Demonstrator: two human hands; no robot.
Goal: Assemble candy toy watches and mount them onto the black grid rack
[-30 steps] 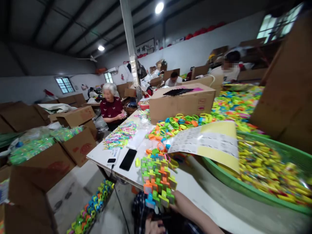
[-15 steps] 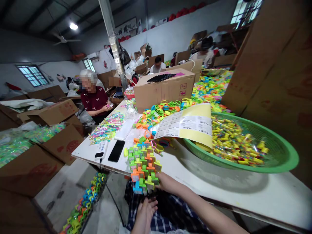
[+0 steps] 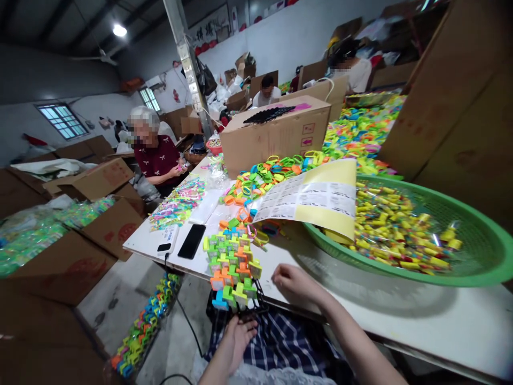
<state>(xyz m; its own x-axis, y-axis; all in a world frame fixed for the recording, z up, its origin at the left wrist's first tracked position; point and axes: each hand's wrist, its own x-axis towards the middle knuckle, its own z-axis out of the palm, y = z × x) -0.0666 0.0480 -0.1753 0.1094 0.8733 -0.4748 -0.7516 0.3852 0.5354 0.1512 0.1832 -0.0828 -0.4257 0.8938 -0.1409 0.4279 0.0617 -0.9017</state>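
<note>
Rows of toy watches point(image 3: 232, 262) in green, orange, yellow and blue stand on a black rack point(image 3: 260, 299) at the table's front edge. My left hand point(image 3: 240, 337) is just below the rack's lower end, above my lap. Its fingers are stretched out, and whether it touches the rack is unclear. My right hand point(image 3: 294, 280) is over the table's front part, right of the rack, with its fingers curled in. Anything inside those fingers is hidden. Behind the rack lies a pile of loose toy watches point(image 3: 264, 179).
A green basket point(image 3: 476, 270) holds small yellow wrapped pieces, with a sticker sheet point(image 3: 308, 200) over its left rim. A phone point(image 3: 192, 241), a white device point(image 3: 167, 239) and a cardboard box point(image 3: 272, 136) rest on the white table point(image 3: 360, 310). A co-worker point(image 3: 158, 155) sits across on the left.
My right hand has moved away from the rack's right side, rightward and up over the table. My left hand stays by the rack's lower end. The view has shifted slightly.
</note>
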